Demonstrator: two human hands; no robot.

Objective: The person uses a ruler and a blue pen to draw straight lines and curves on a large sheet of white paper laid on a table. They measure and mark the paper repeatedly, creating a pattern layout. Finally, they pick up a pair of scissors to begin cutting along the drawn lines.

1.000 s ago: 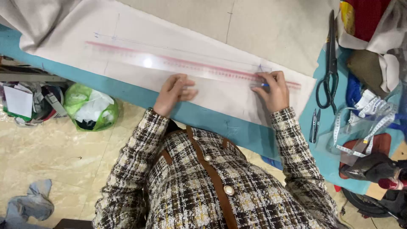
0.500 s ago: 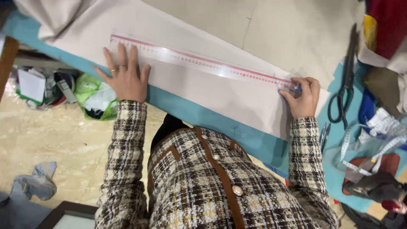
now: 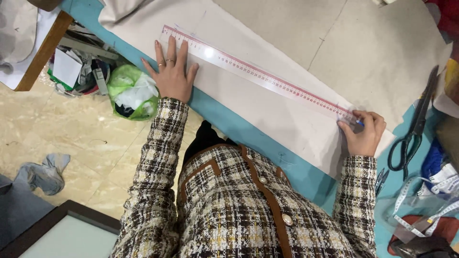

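Pressing ruler (image 3: 258,76): left hand (image 3: 173,76) fingers splayed flat, right hand (image 3: 364,134) pinching blue marker (image 3: 359,123).

free: pale cloth (image 3: 287,28) above ruler (image 3: 258,76) | blocked: scissors (image 3: 411,129) at right edge

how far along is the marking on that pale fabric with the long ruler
Done: the pale fabric lies flat on the blue table, the long ruler across it. In hand: left hand pins one end, right hand holds a blue marker at the other. Left: no clear line shows; the scissors lie untouched.
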